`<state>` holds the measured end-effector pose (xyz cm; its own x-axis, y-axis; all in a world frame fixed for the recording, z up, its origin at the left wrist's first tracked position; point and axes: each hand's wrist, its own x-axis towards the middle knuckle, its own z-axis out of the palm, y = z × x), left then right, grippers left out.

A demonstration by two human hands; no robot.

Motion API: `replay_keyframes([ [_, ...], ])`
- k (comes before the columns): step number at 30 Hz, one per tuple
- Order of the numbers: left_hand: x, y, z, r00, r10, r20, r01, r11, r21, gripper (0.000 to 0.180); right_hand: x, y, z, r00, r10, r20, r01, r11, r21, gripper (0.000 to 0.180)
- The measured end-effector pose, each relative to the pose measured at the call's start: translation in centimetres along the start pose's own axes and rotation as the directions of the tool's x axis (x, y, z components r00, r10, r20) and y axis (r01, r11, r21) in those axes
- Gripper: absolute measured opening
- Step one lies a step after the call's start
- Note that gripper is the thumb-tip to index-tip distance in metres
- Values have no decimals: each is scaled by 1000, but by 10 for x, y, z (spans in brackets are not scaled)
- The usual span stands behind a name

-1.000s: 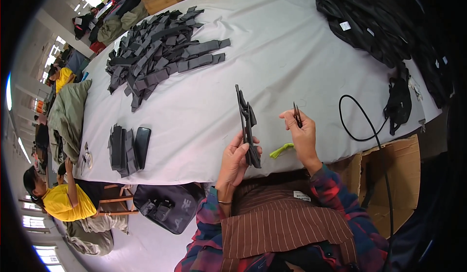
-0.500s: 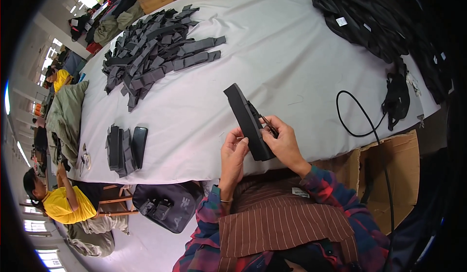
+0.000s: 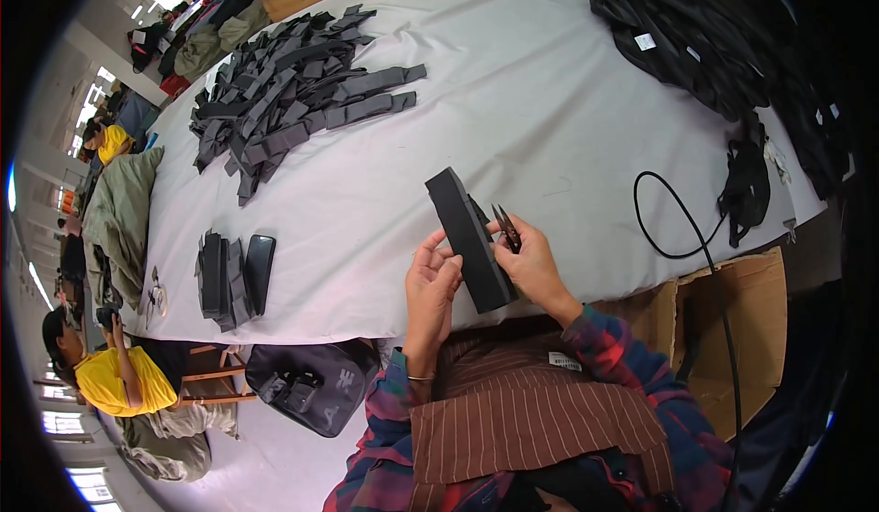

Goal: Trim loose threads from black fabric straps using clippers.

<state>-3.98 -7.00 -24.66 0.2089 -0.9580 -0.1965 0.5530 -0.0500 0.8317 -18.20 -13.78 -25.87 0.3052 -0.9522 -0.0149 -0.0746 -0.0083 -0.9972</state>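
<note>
A long, flat black fabric piece (image 3: 467,237) is held tilted above the near part of the white-covered table. My left hand (image 3: 432,292) pinches its left edge between thumb and fingers. On the other side, my right hand (image 3: 534,269) has its fingers closed round small dark thread snips (image 3: 506,228), blades pointing up and away from me. The right thumb and fingertips also touch the fabric piece's right edge. Part of a second layer shows behind that edge; the rest is hidden.
A heap of dark grey fabric strips (image 3: 284,91) lies at the far left. Nearer are a small stack of strips (image 3: 218,283) and a phone (image 3: 261,274). Black goods (image 3: 687,45) fill the far right. A black cable (image 3: 636,210) loops above a cardboard box (image 3: 755,329). A person in yellow (image 3: 128,379) sits left.
The snips' blades have swung up and out from beside the fabric piece and now show plainly. Both hands and the piece have shifted slightly. The seated person's hands have risen with a dark object.
</note>
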Motion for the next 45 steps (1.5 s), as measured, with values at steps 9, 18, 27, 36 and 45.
replay_keyframes([
  [9,7,2,-3,983,-63,175,66,998,-8,41,-4,13,-4,994,-32,109,33,999,-3,14],
  [18,9,10,-11,984,-59,170,106,954,-280,50,3,-40,-30,982,-166,92,176,978,-114,38],
  [27,11,15,-13,947,-113,302,221,909,-354,57,-9,-32,-27,882,-262,393,338,931,-138,33],
  [36,-1,-9,-12,994,-37,99,25,993,117,36,4,-33,-8,988,-111,109,117,992,-46,13],
  [45,-12,1,9,999,39,-2,-34,888,458,33,10,-40,-4,989,-139,-50,140,989,37,19],
])
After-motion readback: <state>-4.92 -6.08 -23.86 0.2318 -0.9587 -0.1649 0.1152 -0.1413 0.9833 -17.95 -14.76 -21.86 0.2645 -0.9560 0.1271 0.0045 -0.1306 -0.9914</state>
